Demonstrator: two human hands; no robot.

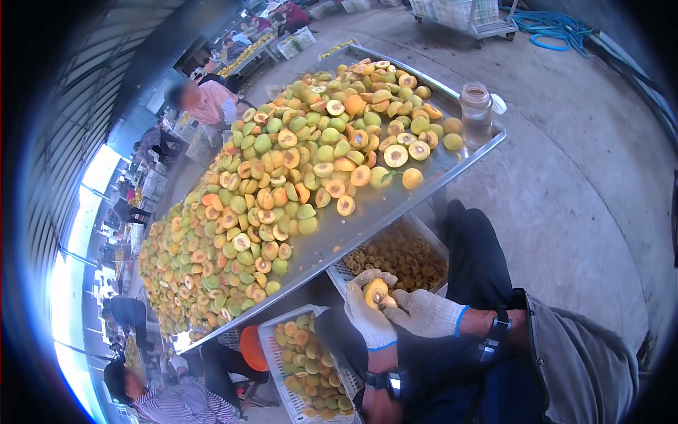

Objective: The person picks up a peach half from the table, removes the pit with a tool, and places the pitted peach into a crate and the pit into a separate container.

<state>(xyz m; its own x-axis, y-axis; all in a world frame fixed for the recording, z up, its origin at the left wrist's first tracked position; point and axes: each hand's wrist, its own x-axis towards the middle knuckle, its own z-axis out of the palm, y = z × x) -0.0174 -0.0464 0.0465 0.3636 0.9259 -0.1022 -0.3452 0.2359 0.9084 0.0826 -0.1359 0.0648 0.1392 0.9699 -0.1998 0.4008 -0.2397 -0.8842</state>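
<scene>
My left hand (369,321), in a white knit glove, is closed around a yellow peach half (375,292) with its cut side showing. Against the lower edge of that fruit press the thumb and fingers of my gloved right hand (427,315). Something small and pale lies at these fingertips, too small to make out. Both hands are above my lap, beside a white crate (436,244) of brown peach pits (406,258). A large heap of halved peaches (282,177) covers much of the metal table (367,226) in front of me.
A crate (332,357) of peach pieces stands by my leg, near an orange-red bucket (253,348). A clear bottle (476,116) stands at the table's corner. People sit along the far side (212,102) and lower left (176,399). A wheeled cart (470,18) and blue hose (547,28) lie beyond.
</scene>
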